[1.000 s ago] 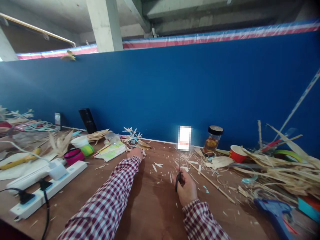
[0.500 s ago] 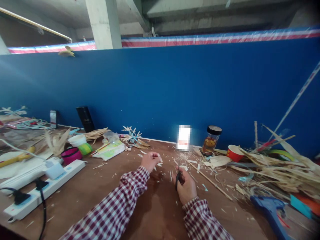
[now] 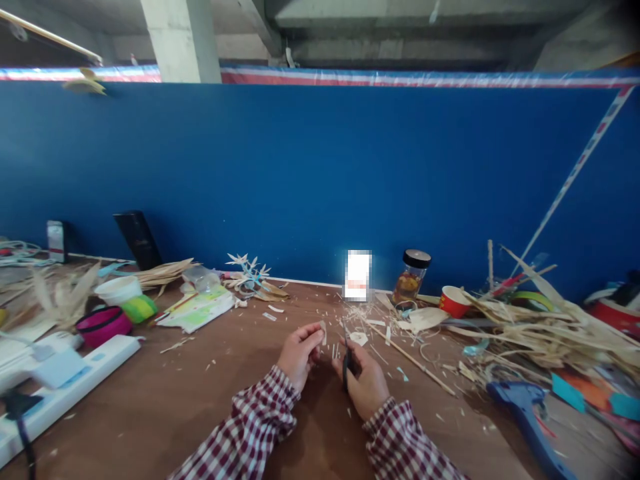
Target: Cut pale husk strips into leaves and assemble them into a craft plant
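Between thumb and fingers, my left hand pinches a small pale strip that looks like dried husk, held upright above the table. My right hand is wrapped round the black handles of a pair of scissors, their blades pointing away from me. The hands are close together but apart, with the strip just left of the scissors. Small pale clippings lie scattered on the brown table around both hands. A thin stick lies to the right of my right hand.
A lidded jar and a red paper cup stand behind on the right, by a heap of dried husks. A blue glue gun lies front right. Left are a power strip and a paper booklet. A blue partition closes the back.
My left hand has turned and come nearer the scissors, with the strip now upright. My right hand still grips the scissors. The whole view has swung slightly to the right.
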Demonstrator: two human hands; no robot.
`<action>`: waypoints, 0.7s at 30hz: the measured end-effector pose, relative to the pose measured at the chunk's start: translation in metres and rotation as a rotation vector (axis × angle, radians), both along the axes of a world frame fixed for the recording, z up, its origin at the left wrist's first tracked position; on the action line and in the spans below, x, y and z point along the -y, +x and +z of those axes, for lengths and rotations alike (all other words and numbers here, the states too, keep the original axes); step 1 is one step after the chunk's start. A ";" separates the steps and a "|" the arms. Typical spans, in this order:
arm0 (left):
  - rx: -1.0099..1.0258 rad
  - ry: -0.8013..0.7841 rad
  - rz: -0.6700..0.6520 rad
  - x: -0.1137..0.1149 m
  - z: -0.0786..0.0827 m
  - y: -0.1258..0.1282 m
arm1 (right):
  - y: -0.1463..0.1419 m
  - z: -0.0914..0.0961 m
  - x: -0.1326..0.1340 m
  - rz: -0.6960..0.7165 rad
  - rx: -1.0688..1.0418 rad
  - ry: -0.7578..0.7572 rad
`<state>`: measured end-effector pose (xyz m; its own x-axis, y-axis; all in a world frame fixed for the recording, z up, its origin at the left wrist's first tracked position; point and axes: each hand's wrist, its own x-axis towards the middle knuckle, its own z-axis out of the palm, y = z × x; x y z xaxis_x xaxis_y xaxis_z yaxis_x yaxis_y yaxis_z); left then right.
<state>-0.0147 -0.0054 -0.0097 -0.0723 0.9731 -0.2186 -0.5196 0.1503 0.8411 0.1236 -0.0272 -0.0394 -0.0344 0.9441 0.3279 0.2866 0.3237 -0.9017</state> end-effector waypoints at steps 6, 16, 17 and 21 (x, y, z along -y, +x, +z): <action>0.048 -0.052 -0.011 0.001 -0.006 0.000 | -0.002 0.001 0.003 0.010 0.022 -0.023; 0.044 -0.081 -0.021 -0.003 -0.008 -0.007 | -0.004 0.002 0.005 -0.001 -0.032 -0.049; 0.058 -0.083 -0.018 -0.003 -0.008 -0.008 | -0.005 0.002 0.004 -0.002 -0.039 -0.053; 0.092 -0.105 -0.019 -0.006 -0.011 -0.008 | -0.007 0.004 0.003 0.004 -0.017 -0.100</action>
